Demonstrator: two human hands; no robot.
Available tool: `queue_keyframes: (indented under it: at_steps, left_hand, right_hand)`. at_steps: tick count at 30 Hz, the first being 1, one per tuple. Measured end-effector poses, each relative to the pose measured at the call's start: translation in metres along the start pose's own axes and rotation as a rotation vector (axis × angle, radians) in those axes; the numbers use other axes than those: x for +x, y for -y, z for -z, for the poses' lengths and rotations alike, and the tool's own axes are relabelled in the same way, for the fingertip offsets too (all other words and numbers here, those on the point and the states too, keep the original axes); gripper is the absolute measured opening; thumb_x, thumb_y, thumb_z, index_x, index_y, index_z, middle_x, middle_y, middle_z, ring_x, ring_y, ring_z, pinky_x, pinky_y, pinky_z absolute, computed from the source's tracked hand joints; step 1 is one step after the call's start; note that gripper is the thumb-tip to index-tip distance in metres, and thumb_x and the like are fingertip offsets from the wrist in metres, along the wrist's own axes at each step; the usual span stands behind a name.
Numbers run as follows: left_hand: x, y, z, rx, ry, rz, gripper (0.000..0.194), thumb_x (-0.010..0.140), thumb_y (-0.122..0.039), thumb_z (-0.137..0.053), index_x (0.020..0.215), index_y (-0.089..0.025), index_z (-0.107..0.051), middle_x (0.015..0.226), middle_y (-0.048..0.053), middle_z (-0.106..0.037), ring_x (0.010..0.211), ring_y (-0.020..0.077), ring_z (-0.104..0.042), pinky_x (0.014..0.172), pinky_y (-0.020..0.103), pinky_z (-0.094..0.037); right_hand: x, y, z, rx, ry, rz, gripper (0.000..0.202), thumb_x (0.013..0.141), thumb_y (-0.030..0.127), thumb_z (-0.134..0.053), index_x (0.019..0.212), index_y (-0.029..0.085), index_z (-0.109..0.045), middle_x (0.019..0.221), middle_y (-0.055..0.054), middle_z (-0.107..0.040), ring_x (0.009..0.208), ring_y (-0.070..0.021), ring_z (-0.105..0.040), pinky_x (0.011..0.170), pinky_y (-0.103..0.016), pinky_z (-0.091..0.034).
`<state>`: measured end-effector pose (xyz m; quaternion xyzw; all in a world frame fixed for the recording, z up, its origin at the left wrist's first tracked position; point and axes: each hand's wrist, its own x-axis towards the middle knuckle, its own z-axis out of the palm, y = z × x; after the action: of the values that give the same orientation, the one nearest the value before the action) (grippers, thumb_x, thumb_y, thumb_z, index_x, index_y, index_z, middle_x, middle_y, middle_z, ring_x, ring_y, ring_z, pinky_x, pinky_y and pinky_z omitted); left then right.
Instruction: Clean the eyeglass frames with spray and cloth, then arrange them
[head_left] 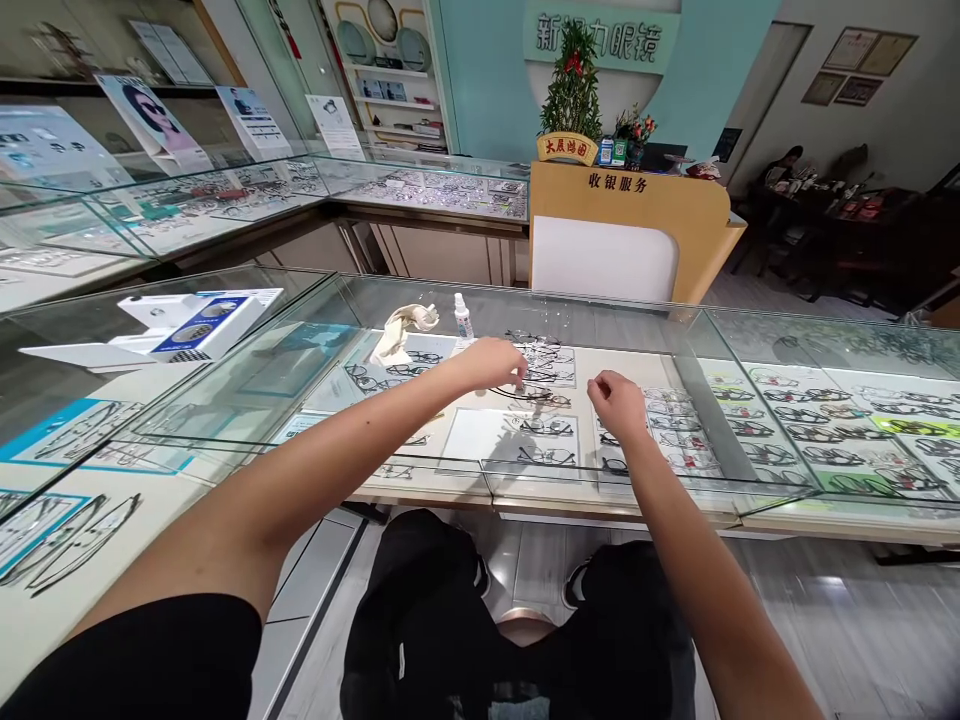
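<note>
My left hand [491, 365] reaches over the glass display counter, fingers bent down and closed at a dark-framed pair of eyeglasses [523, 395]. The fingertips partly hide where they meet the frame. To its right, my right hand [619, 402] hovers above the counter with fingers curled in; whatever they may hold is hidden. Below the hands, more eyeglasses [546, 456] lie in rows on white sheets. A small white spray bottle [463, 318] stands behind my left hand, with a crumpled cream cloth [402, 332] beside it.
An open white and blue box [199, 325] sits on the counter at left. Further display cases [847, 420] with eyeglasses extend to the right. Across the aisle stands a wooden cashier desk [630, 190] with a plant [571, 85]. Dim figures sit at the far right.
</note>
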<state>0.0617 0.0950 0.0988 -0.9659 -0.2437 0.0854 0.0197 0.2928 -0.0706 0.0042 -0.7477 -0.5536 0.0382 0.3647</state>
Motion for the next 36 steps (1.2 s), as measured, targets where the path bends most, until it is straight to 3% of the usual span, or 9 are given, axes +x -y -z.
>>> queue_keyframes:
  at_steps: [6, 17, 20, 24, 29, 33, 36]
  left_hand:
    - [0.016, 0.008, 0.002, 0.032, -0.043, 0.054, 0.024, 0.096, -0.030, -0.066, 0.113, -0.025, -0.083, 0.113, 0.011, -0.082, 0.104, 0.0283, -0.074, 0.085, 0.032, -0.047]
    - [0.035, 0.013, -0.010, 0.014, -0.028, 0.038, 0.026, 0.092, -0.026, -0.063, 0.107, -0.025, -0.085, 0.114, 0.010, -0.082, 0.104, 0.0266, -0.074, 0.088, 0.033, -0.050]
    - [0.031, 0.014, -0.004, 0.010, -0.047, 0.021, 0.028, 0.093, -0.026, -0.061, 0.105, -0.027, -0.085, 0.112, 0.008, -0.082, 0.103, 0.0255, -0.073, 0.088, 0.032, -0.049]
    - [0.021, 0.015, 0.018, -0.069, -0.080, 0.011, 0.027, 0.090, -0.028, -0.062, 0.101, -0.027, -0.086, 0.101, 0.007, -0.082, 0.096, 0.0244, -0.072, 0.083, 0.032, -0.047]
    - [0.007, 0.016, 0.035, -0.536, -0.198, 0.014, 0.024, 0.086, -0.040, -0.068, 0.094, -0.024, -0.084, 0.078, 0.003, -0.073, 0.069, 0.0185, -0.061, 0.064, 0.031, -0.037]
    - [0.011, 0.009, 0.014, -1.100, -0.440, 0.064, 0.032, 0.080, -0.052, -0.076, 0.081, -0.020, -0.079, 0.067, 0.001, -0.065, 0.061, 0.0145, -0.050, 0.061, 0.031, -0.034]
    - [0.022, 0.004, -0.008, -1.397, -0.661, 0.101, 0.038, 0.072, -0.057, -0.082, 0.078, -0.020, -0.077, 0.068, 0.001, -0.066, 0.064, 0.0140, -0.050, 0.064, 0.030, -0.039]
  right_hand:
    - [0.001, 0.000, 0.001, 0.001, 0.013, -0.080, 0.023, 0.098, 0.042, -0.051, 0.083, 0.024, -0.055, 0.067, 0.002, -0.054, 0.061, -0.0159, -0.045, 0.063, -0.031, -0.029]
    - [0.001, 0.003, 0.003, -0.015, 0.038, -0.118, 0.023, 0.098, 0.043, -0.048, 0.086, 0.025, -0.056, 0.066, 0.002, -0.055, 0.061, -0.0167, -0.046, 0.062, -0.031, -0.028]
    - [0.001, 0.002, 0.002, -0.009, 0.025, -0.128, 0.021, 0.098, 0.043, -0.048, 0.092, 0.025, -0.057, 0.066, 0.003, -0.053, 0.060, -0.0172, -0.048, 0.062, -0.031, -0.028]
    - [0.002, -0.002, 0.001, 0.034, -0.050, -0.123, 0.020, 0.091, 0.032, -0.051, 0.107, 0.025, -0.059, 0.079, 0.001, -0.059, 0.066, -0.0182, -0.053, 0.064, -0.030, -0.032]
    - [0.003, -0.006, -0.002, 0.077, -0.105, -0.130, 0.028, 0.090, 0.030, -0.048, 0.115, 0.023, -0.060, 0.099, -0.006, -0.070, 0.071, -0.0199, -0.057, 0.068, -0.032, -0.037]
    - [0.004, -0.008, -0.003, 0.085, -0.079, -0.113, 0.027, 0.094, 0.034, -0.048, 0.115, 0.022, -0.061, 0.107, -0.008, -0.074, 0.072, -0.0204, -0.058, 0.071, -0.034, -0.038]
    - [0.004, -0.009, -0.003, 0.078, -0.089, -0.119, 0.024, 0.094, 0.036, -0.050, 0.110, 0.023, -0.061, 0.104, -0.007, -0.075, 0.068, -0.0194, -0.056, 0.069, -0.033, -0.038]
